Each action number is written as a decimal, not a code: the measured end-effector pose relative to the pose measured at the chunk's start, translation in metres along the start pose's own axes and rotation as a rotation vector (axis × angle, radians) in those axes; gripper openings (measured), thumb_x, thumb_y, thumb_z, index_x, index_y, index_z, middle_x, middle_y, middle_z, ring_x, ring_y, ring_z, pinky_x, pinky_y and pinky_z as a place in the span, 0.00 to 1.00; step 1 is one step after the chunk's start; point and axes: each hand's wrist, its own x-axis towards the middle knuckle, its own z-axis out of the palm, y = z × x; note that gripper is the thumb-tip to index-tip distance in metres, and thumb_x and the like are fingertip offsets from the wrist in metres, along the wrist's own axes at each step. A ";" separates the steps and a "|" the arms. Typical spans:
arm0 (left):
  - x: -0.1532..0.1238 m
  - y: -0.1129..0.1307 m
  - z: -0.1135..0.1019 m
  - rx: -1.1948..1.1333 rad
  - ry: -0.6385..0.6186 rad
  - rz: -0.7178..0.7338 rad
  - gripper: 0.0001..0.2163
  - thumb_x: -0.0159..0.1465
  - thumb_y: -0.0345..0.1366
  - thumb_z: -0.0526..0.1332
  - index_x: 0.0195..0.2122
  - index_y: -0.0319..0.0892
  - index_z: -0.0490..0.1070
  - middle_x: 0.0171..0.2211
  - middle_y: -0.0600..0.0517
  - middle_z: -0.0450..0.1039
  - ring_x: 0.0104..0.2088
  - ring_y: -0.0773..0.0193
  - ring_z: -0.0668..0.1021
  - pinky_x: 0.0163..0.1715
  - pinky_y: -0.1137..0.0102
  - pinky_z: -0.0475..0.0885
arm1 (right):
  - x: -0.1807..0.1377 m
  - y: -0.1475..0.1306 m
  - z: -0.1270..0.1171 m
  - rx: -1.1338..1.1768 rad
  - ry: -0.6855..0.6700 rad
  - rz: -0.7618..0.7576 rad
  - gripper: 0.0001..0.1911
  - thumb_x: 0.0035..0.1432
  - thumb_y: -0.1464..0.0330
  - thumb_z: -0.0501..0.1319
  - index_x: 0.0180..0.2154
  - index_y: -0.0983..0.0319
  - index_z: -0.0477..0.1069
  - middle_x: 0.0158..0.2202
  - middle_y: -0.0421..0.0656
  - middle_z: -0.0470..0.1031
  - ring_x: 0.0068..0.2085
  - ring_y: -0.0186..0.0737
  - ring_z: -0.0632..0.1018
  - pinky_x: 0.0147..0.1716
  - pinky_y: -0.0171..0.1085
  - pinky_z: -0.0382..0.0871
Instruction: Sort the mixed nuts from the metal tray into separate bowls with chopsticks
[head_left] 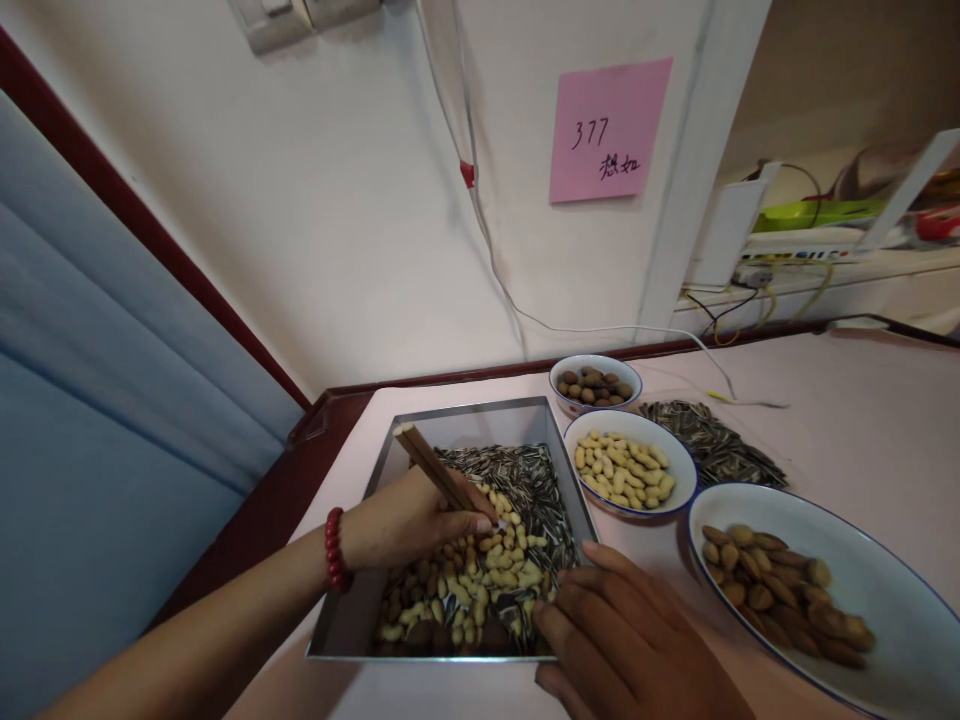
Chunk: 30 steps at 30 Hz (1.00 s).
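The left hand [409,520] grasps chopsticks [430,462], slanting down to peanuts [517,577] and seeds [536,475] inside the box [480,430] on the table [832,410]. The right hand [619,630] curls over the box's near right corner; whether it grips, I cannot tell. Three bowls of nuts stand to the box's right.

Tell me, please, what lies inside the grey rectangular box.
Inside the box: striped seeds at the far and right sides, peanuts, and some darker brown pieces. The left hand and right hand hide parts; anything beneath cannot be seen.
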 end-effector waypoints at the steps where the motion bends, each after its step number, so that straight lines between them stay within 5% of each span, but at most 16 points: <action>1: 0.000 0.000 0.000 0.004 0.012 -0.001 0.10 0.64 0.39 0.63 0.40 0.39 0.80 0.38 0.46 0.82 0.40 0.59 0.82 0.42 0.66 0.76 | 0.000 0.000 0.000 0.000 -0.005 -0.002 0.16 0.69 0.67 0.52 0.34 0.62 0.75 0.27 0.39 0.77 0.34 0.36 0.76 0.57 0.39 0.62; 11: -0.011 0.003 -0.014 -0.032 0.041 0.081 0.11 0.65 0.41 0.63 0.43 0.43 0.80 0.41 0.47 0.80 0.41 0.61 0.80 0.42 0.68 0.76 | -0.004 0.001 -0.004 0.026 -0.043 -0.016 0.14 0.69 0.68 0.52 0.37 0.64 0.75 0.30 0.40 0.77 0.36 0.37 0.76 0.58 0.42 0.63; 20: -0.010 -0.002 0.003 0.155 -0.036 0.215 0.10 0.66 0.37 0.62 0.43 0.42 0.81 0.38 0.46 0.81 0.40 0.60 0.79 0.43 0.67 0.74 | -0.005 0.000 -0.013 0.054 -0.129 -0.037 0.13 0.69 0.69 0.51 0.41 0.65 0.75 0.34 0.42 0.77 0.40 0.40 0.75 0.58 0.46 0.63; 30: -0.031 0.008 0.010 0.074 0.124 0.132 0.09 0.64 0.38 0.63 0.42 0.41 0.81 0.40 0.46 0.81 0.42 0.59 0.81 0.45 0.67 0.74 | -0.010 -0.001 -0.009 0.082 -0.119 -0.041 0.12 0.66 0.72 0.53 0.40 0.65 0.75 0.33 0.43 0.74 0.38 0.41 0.73 0.59 0.46 0.57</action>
